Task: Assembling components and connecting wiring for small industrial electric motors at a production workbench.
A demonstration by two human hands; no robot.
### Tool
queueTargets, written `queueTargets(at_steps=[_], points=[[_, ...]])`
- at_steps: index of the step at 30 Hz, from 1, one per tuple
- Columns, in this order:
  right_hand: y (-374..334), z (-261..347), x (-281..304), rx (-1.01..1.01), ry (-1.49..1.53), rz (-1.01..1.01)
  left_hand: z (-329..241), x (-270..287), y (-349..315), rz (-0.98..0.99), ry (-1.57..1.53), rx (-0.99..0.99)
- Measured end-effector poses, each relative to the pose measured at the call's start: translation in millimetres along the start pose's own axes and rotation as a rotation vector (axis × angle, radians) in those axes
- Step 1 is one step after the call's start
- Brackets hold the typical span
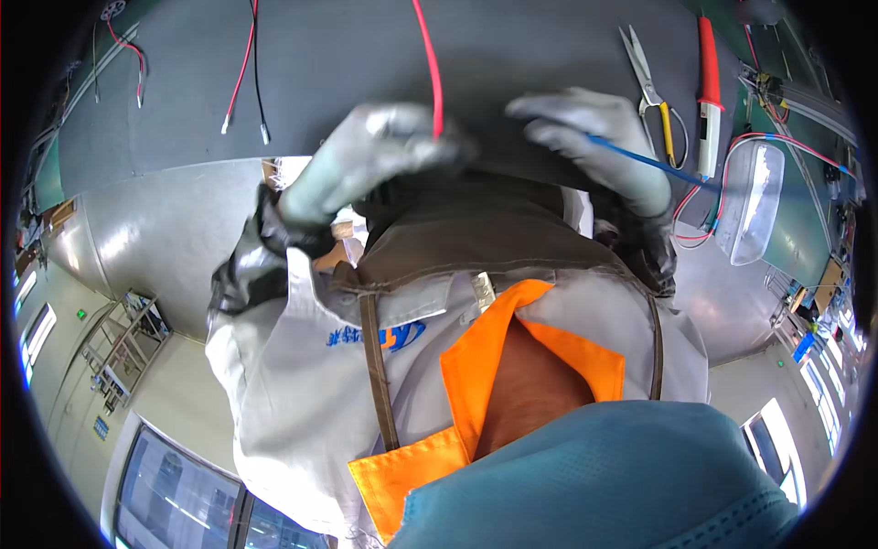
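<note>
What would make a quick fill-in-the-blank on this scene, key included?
1. The wire reaching the left hand is coloured ____.
2. The strand at the right hand is coloured ____.
3. The scissors lie to the ____ (left/right) of the clear tray.

Missing words: red; blue; left.

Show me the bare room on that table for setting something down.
The dark grey tabletop shows two bare patches beyond the hands: between the thin black wire and the thick red wire, and from there to the yellow-handled metal scissors. Right is crowded: scissors, red-and-white long tool, clear plastic tray and wires.
</note>
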State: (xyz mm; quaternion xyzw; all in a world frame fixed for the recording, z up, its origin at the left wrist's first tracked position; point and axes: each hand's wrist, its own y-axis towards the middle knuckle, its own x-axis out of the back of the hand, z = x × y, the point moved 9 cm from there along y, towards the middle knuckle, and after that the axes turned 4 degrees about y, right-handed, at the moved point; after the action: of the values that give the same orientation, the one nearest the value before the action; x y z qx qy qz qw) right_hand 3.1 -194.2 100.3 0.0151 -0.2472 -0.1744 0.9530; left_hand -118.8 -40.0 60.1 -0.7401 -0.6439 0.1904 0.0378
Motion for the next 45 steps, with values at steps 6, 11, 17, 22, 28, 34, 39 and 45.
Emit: queueTargets(at_steps=[6, 11, 17, 22, 28, 34, 39, 45], points=[[-42.2, 0.0, 51.1, -0.053, 0.272, -0.559, -50.7, -35.0, 92.6, -0.113, -0.566, -0.169], [-29.8, 20.3, 48.5, 0.067, 0.228, -0.742, -53.3, -46.3, 101.3, -0.12, -0.541, -0.261], [-32.5, 5.9, 42.3, 0.018, 0.137, -0.836, -36.7, -47.9, 106.9, -0.099, -0.612, -0.208], [-25.4, 12.3, 36.3, 0.077, 0.24, -0.846, -47.5, -49.6, 100.3, -0.124, -0.472, -0.456], [-23.7, -13.9, 32.7, -0.01, 0.481, -0.829, -48.4, -72.5, 99.7, -0.076, -0.626, -0.401], [-50.3, 21.9, 91.7, -0.233, -0.714, -0.634, -16.4, -53.0, 133.7, 0.044, -0.811, -0.277], [-169.5, -110.9, 169.2, -0.607, -0.948, -0.689, 2.2, -26.8, 136.4, 0.028, -0.87, -0.332], [-88.2, -101.8, 166.5, -0.378, 0.212, -0.866, 4.4, -32.1, 130.3, -0.014, -0.806, -0.265]])
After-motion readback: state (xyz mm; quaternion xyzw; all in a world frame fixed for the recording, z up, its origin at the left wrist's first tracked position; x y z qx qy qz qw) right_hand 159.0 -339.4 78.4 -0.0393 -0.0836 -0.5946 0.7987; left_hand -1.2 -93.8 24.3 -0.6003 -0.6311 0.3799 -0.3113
